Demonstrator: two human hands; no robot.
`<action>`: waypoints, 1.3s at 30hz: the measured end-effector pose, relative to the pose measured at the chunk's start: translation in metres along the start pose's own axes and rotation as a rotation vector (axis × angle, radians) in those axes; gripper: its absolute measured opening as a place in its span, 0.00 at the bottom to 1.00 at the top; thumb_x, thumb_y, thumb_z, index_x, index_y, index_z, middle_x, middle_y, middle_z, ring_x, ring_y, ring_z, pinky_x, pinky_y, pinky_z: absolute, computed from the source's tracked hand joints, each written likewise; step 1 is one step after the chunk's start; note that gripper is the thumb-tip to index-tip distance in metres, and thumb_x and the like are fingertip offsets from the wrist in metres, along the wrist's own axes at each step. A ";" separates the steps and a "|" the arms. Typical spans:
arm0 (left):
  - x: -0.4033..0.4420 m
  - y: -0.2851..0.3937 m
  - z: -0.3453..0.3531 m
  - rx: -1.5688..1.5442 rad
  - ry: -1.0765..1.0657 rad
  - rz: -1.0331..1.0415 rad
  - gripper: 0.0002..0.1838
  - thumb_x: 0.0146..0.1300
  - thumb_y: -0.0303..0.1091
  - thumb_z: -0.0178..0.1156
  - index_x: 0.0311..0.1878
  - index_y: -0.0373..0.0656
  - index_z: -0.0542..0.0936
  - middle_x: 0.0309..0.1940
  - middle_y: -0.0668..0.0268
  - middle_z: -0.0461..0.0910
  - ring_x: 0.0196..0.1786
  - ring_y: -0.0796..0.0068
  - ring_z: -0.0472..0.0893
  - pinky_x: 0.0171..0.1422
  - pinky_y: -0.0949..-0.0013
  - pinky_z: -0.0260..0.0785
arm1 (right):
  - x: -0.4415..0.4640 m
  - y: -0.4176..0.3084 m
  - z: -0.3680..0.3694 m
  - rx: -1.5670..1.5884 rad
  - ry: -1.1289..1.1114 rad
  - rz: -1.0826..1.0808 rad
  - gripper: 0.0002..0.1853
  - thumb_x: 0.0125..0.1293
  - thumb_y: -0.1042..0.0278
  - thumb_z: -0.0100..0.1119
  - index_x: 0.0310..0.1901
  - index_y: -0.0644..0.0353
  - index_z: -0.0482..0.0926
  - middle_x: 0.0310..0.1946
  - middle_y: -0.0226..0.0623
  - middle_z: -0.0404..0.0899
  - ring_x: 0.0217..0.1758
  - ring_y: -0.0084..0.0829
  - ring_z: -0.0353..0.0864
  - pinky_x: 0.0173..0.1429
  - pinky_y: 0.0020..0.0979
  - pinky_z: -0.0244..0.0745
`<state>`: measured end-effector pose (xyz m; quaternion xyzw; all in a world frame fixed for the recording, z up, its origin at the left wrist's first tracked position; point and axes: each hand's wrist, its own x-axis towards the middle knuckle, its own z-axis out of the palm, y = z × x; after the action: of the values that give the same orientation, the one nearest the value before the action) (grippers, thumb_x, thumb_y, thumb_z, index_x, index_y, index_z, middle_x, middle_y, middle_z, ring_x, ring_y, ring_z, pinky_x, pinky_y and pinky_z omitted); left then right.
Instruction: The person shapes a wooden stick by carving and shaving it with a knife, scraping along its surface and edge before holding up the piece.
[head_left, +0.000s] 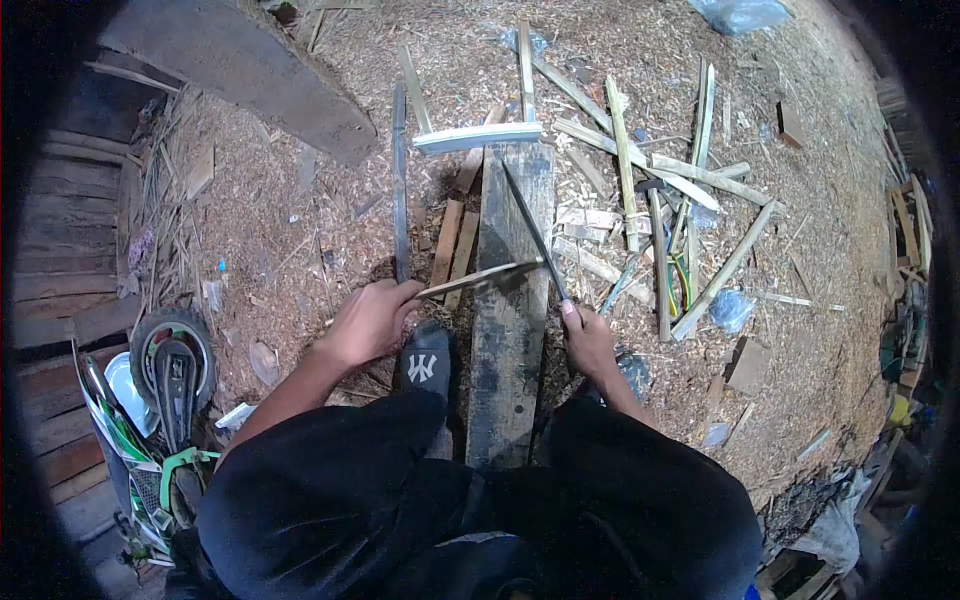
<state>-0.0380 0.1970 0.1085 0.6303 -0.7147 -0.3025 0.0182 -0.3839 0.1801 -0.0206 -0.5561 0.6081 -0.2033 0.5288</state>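
Littered ground (260, 210) beneath — left fingers (406, 292) grip a wooden strip (470, 281) jutting rightward, right fingers (572, 316) a forward-pointing blade (533, 227).

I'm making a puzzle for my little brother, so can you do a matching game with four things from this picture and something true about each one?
Things:
1. Wooden stick
2. Long dark tool
3. Wheel
4. Left shoe

Clues:
A. Round, to the left of both hands
B. Gripped in the right hand
C. Dark, marked in white
D. Held in the left hand

Right pairs: 1-D, 2-B, 3-A, 4-C
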 end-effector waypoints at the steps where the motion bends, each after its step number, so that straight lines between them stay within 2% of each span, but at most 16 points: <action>1: -0.002 0.004 -0.009 -0.092 -0.033 0.006 0.15 0.72 0.34 0.59 0.59 0.44 0.80 0.38 0.42 0.80 0.47 0.40 0.81 0.51 0.45 0.73 | 0.001 0.004 0.002 -0.025 0.000 -0.032 0.33 0.78 0.40 0.50 0.27 0.68 0.74 0.16 0.39 0.65 0.22 0.34 0.65 0.32 0.42 0.65; 5: -0.007 0.018 -0.040 -0.101 -0.243 0.036 0.27 0.71 0.30 0.59 0.74 0.49 0.72 0.42 0.43 0.81 0.49 0.43 0.81 0.54 0.48 0.73 | 0.001 0.008 0.008 -0.073 0.003 -0.045 0.35 0.77 0.38 0.50 0.27 0.68 0.74 0.16 0.42 0.65 0.23 0.36 0.66 0.33 0.43 0.66; 8: -0.003 0.028 -0.061 -0.399 -0.528 -0.109 0.37 0.71 0.29 0.60 0.82 0.51 0.60 0.48 0.54 0.83 0.45 0.66 0.85 0.52 0.58 0.78 | 0.001 0.006 0.008 -0.033 -0.013 -0.008 0.35 0.77 0.39 0.50 0.27 0.69 0.74 0.17 0.44 0.64 0.23 0.37 0.67 0.33 0.43 0.67; 11: -0.004 0.031 -0.079 -0.586 -0.513 -0.067 0.36 0.72 0.30 0.61 0.81 0.49 0.60 0.51 0.57 0.83 0.47 0.72 0.86 0.49 0.64 0.80 | 0.001 -0.001 0.007 -0.009 0.018 -0.032 0.35 0.78 0.40 0.50 0.27 0.70 0.73 0.17 0.44 0.63 0.23 0.37 0.65 0.33 0.44 0.65; 13: -0.004 0.026 -0.087 -0.664 -0.509 -0.067 0.34 0.72 0.31 0.62 0.79 0.48 0.64 0.54 0.58 0.81 0.51 0.69 0.86 0.50 0.66 0.81 | 0.003 0.006 0.007 0.009 0.004 -0.006 0.35 0.78 0.40 0.50 0.27 0.71 0.72 0.17 0.43 0.62 0.22 0.36 0.64 0.33 0.44 0.64; 15: -0.002 0.024 -0.098 -0.845 -0.486 0.116 0.32 0.70 0.32 0.60 0.76 0.37 0.66 0.68 0.48 0.72 0.58 0.60 0.84 0.57 0.58 0.84 | 0.004 0.008 0.008 0.025 -0.012 0.018 0.34 0.78 0.41 0.49 0.27 0.71 0.71 0.17 0.42 0.61 0.22 0.35 0.62 0.32 0.44 0.63; 16: 0.000 0.021 -0.103 -0.959 -0.486 0.159 0.36 0.69 0.49 0.60 0.72 0.31 0.71 0.71 0.43 0.70 0.64 0.53 0.81 0.59 0.57 0.82 | 0.003 0.007 0.008 0.049 -0.001 0.022 0.34 0.78 0.42 0.50 0.26 0.71 0.70 0.17 0.41 0.60 0.22 0.34 0.61 0.32 0.43 0.62; 19: 0.008 0.032 -0.107 -0.991 -0.347 0.423 0.43 0.69 0.61 0.55 0.74 0.33 0.69 0.74 0.43 0.66 0.55 0.56 0.85 0.57 0.58 0.82 | 0.005 0.015 0.011 0.094 0.010 0.019 0.34 0.79 0.43 0.50 0.26 0.70 0.69 0.17 0.40 0.58 0.23 0.33 0.59 0.31 0.43 0.61; 25: 0.018 0.048 -0.098 -0.921 0.005 0.269 0.37 0.66 0.61 0.56 0.57 0.31 0.85 0.54 0.44 0.85 0.45 0.63 0.85 0.45 0.67 0.74 | 0.003 0.010 0.012 0.166 0.006 0.077 0.34 0.79 0.43 0.49 0.25 0.70 0.66 0.18 0.38 0.56 0.24 0.31 0.58 0.33 0.42 0.61; 28: 0.025 0.051 -0.092 -0.983 0.127 0.403 0.33 0.68 0.59 0.55 0.51 0.33 0.87 0.54 0.46 0.86 0.44 0.63 0.84 0.51 0.62 0.73 | 0.005 0.023 0.018 0.181 -0.011 0.112 0.34 0.80 0.43 0.47 0.25 0.70 0.66 0.18 0.39 0.56 0.25 0.32 0.57 0.35 0.43 0.62; 31: 0.031 0.051 -0.087 -0.574 0.222 0.352 0.29 0.72 0.54 0.52 0.38 0.34 0.88 0.50 0.48 0.88 0.43 0.62 0.82 0.59 0.56 0.70 | 0.002 0.021 0.018 0.155 -0.016 0.114 0.34 0.81 0.43 0.45 0.26 0.71 0.68 0.17 0.42 0.59 0.24 0.35 0.60 0.36 0.45 0.64; 33: 0.040 0.057 -0.073 -0.692 0.427 0.544 0.28 0.76 0.47 0.50 0.25 0.36 0.84 0.46 0.46 0.88 0.42 0.63 0.80 0.60 0.52 0.68 | 0.003 0.021 0.019 0.141 -0.004 0.113 0.34 0.81 0.44 0.44 0.27 0.72 0.69 0.17 0.45 0.61 0.24 0.36 0.63 0.37 0.46 0.65; 34: 0.040 0.071 -0.064 -0.947 0.480 0.459 0.28 0.77 0.42 0.49 0.18 0.40 0.76 0.34 0.47 0.88 0.33 0.65 0.78 0.53 0.53 0.70 | 0.005 0.027 0.023 0.160 0.029 0.041 0.34 0.81 0.45 0.44 0.28 0.73 0.71 0.18 0.49 0.64 0.24 0.40 0.66 0.37 0.46 0.66; 35: 0.040 0.070 -0.060 -0.946 0.477 0.459 0.28 0.77 0.42 0.49 0.18 0.40 0.76 0.34 0.47 0.88 0.33 0.65 0.78 0.53 0.53 0.70 | 0.007 0.033 0.026 0.179 0.061 -0.032 0.33 0.81 0.46 0.45 0.29 0.73 0.72 0.18 0.53 0.68 0.24 0.45 0.70 0.38 0.47 0.67; 38: 0.042 0.068 -0.044 -1.293 0.408 0.499 0.29 0.76 0.41 0.47 0.14 0.47 0.62 0.11 0.65 0.65 0.18 0.67 0.67 0.40 0.59 0.68 | 0.000 -0.008 0.015 0.212 0.036 0.024 0.32 0.80 0.47 0.46 0.30 0.73 0.74 0.21 0.59 0.72 0.26 0.53 0.74 0.38 0.49 0.68; 39: 0.040 0.065 -0.041 -1.293 0.404 0.501 0.29 0.76 0.41 0.47 0.14 0.47 0.62 0.11 0.65 0.65 0.18 0.67 0.67 0.40 0.59 0.68 | 0.002 -0.007 0.017 0.213 0.039 0.025 0.32 0.80 0.47 0.46 0.30 0.73 0.74 0.21 0.59 0.72 0.26 0.53 0.74 0.38 0.49 0.68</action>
<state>-0.0875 0.1448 0.1571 0.3543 -0.4982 -0.5293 0.5883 -0.3656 0.1816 -0.0212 -0.4849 0.6001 -0.2711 0.5755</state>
